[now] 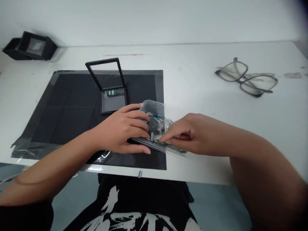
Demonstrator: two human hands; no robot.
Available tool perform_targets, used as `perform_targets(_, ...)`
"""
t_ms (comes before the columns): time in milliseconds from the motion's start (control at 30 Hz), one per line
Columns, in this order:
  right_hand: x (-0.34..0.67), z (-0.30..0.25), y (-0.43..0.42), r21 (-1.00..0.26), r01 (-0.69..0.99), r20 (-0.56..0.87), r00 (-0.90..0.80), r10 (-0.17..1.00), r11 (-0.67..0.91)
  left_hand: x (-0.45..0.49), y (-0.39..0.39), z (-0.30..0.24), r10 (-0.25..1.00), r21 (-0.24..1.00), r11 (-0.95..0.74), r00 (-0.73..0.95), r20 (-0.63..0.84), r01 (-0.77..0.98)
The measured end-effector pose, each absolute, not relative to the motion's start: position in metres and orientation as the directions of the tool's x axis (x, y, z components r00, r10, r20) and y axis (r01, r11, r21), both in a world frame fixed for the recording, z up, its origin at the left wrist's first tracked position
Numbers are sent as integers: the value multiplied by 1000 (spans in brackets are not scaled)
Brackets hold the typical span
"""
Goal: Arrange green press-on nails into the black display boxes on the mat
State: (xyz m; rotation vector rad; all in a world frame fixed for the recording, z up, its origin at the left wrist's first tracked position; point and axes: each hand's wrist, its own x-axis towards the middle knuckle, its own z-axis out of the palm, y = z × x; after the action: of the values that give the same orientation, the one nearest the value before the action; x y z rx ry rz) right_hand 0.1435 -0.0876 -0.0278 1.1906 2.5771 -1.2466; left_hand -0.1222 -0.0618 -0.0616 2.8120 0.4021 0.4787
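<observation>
A clear plastic container (154, 105) with several small clear, teal and grey pieces (160, 125) stands on the right part of the black mat. My left hand (125, 130) holds its left side, fingers over the rim and thumb along the near edge. Inside the container my right hand (185, 134) has its thumb and fingertips pinched together among the pieces; what lies between them is hidden. Just beyond my left hand is an opened black display case (101, 101), its framed lid tilted up. A short row of small green and white pieces (111, 92) lies in it.
The black mat (64, 109) is taped to the white table (192, 77). Two black box-shaped holders (36, 46) sit at the back left. Eyeglasses (243, 78) lie at the right. A small grey cylinder (140, 174) is at the table's front edge.
</observation>
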Motion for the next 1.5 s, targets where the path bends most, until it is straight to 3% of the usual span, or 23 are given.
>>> perform_targets(133, 136, -31, -87, -562, 667, -316, -720, 618, 490, -122, -62, -62, 311, 286, -930, 907, 284, 230)
perform_targets(333, 136, -33, -87, -548, 642, -279, -745, 606, 537, -120, -61, -62, 302, 263, -937, 908, 289, 228)
perform_targets(667, 135, -36, -87, -492, 688, -262, -701, 663, 533, -120, -61, -63, 294, 263, -940, 910, 294, 219)
perform_targets(967, 140, -31, -87, -522, 747, -240, -592, 769, 412, -122, -61, -61, 286, 237, -946, 915, 285, 222)
perform_targets(1133, 145, -30, -87, -658, 687, -235, -576, 783, 308, -122, -61, -62, 290, 251, -942, 916, 278, 222)
perform_targets(1333, 151, -27, -86, -900, 419, -157, -576, 802, 124, -121, -61, -62, 293, 257, -941, 912, 287, 221)
perform_targets(1500, 150, -23, -87, -968, 248, -102, -552, 827, 46, -120, -61, -63, 293, 215, -948, 907, 303, 234)
